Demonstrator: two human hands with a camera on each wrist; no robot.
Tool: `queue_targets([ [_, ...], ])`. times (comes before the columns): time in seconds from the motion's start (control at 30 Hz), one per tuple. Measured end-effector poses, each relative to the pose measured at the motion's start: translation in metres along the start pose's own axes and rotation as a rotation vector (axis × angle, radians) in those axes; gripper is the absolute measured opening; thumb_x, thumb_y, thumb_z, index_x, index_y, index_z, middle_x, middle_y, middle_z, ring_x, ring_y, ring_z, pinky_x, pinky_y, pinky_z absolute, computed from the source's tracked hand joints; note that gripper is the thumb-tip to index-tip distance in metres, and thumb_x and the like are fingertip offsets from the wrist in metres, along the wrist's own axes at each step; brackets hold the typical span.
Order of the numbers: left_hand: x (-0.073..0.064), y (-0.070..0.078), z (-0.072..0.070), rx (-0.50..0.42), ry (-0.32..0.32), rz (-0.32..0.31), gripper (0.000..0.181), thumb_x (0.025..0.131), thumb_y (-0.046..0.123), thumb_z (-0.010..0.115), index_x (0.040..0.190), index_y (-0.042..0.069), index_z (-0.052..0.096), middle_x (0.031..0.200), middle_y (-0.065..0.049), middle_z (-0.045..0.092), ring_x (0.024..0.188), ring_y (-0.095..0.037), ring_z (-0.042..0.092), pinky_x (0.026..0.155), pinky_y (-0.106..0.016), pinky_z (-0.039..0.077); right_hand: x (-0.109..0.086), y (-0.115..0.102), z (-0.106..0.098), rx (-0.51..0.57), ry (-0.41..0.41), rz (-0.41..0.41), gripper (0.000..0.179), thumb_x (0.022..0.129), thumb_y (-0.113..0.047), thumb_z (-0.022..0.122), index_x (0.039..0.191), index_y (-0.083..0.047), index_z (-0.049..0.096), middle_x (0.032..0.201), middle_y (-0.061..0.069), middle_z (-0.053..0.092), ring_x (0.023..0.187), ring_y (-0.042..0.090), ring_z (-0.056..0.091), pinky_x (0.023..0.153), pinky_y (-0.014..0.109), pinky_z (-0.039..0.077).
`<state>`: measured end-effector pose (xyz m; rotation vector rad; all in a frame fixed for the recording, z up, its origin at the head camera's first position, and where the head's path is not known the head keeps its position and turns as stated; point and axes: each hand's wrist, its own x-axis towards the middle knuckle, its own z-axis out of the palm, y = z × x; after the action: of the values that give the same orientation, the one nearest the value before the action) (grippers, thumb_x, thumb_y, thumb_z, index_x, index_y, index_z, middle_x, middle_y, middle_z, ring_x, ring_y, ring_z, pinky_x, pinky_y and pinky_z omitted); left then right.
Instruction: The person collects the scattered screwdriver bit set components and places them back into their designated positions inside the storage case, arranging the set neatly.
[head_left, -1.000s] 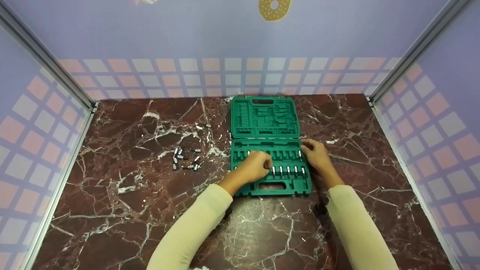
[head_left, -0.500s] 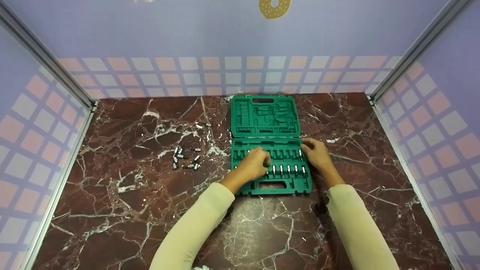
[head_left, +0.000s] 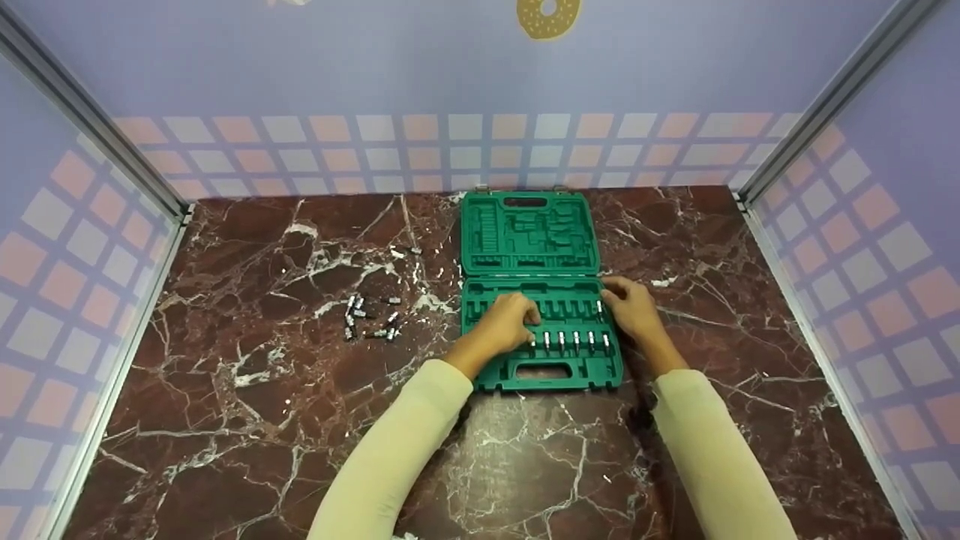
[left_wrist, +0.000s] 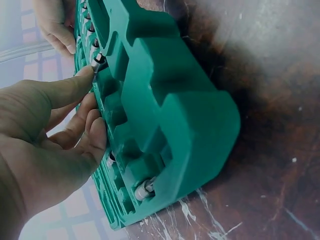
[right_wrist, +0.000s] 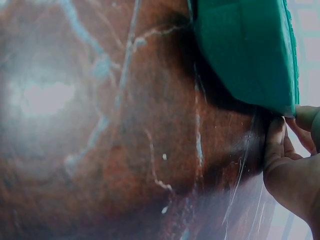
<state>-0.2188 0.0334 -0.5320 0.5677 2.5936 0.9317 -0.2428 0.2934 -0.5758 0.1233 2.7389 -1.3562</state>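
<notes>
A green socket case [head_left: 517, 381] lies open, its lid [head_left: 529, 266] folded back toward the wall. My left hand [head_left: 504, 326] is over the case's middle. In the left wrist view, the left thumb [left_wrist: 75, 89] presses a chrome bit socket [left_wrist: 99, 62] lying in its slot; the other fingers are loosely bent beside it. Several bit sockets [head_left: 577, 343] sit in the front row, and one bit socket [head_left: 600, 310] lies in the back row at the right. My right hand [head_left: 634, 306] grips the case's right edge; the right wrist view shows its fingers [right_wrist: 276, 132] at a corner.
Several loose bit sockets [head_left: 360, 313] lie in a group on the dark marbled table [head_left: 247, 450], left of the case. Another loose one [head_left: 415, 250] lies farther back. Panel walls [head_left: 450, 90] stand behind and on both sides.
The left hand has shifted slightly and its thumb and forefinger have parted, so the bit socket beneath shows in the front row. The right hand stays at the case edge.
</notes>
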Motion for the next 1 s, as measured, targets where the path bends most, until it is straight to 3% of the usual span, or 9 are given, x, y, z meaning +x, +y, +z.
queue_targets([
  [0.43,0.003,-0.001,0.005,0.018,0.052,0.005,0.016,0.087,0.003,0.081,0.102,0.005,0.076,0.103,-0.009,0.073,0.098,-0.023,0.068,0.086,-0.037,0.059,0.000,0.001,-0.001,-0.002,0.000,0.009,0.035,0.107,-0.016,0.055,0.139,-0.001,0.062,0.136,0.025,0.063,0.123,0.040,0.059,0.106,0.055,0.047],
  [0.77,0.001,-0.002,0.006,0.014,0.069,-0.008,0.015,0.089,0.005,0.079,0.104,0.007,0.076,0.105,-0.008,0.070,0.099,-0.022,0.065,0.086,-0.037,0.058,0.001,0.000,-0.002,0.014,0.007,0.004,0.035,0.107,-0.014,0.055,0.138,0.001,0.062,0.134,0.026,0.063,0.122,0.039,0.060,0.105,0.053,0.047],
  [1.0,-0.006,-0.010,0.002,-0.045,0.075,0.048,0.018,0.092,0.011,0.079,0.107,0.004,0.073,0.106,-0.010,0.065,0.099,-0.025,0.060,0.088,-0.040,0.054,-0.001,0.000,0.000,0.030,0.008,0.005,0.036,0.107,-0.014,0.056,0.139,0.002,0.061,0.135,0.027,0.063,0.121,0.039,0.060,0.103,0.052,0.049],
])
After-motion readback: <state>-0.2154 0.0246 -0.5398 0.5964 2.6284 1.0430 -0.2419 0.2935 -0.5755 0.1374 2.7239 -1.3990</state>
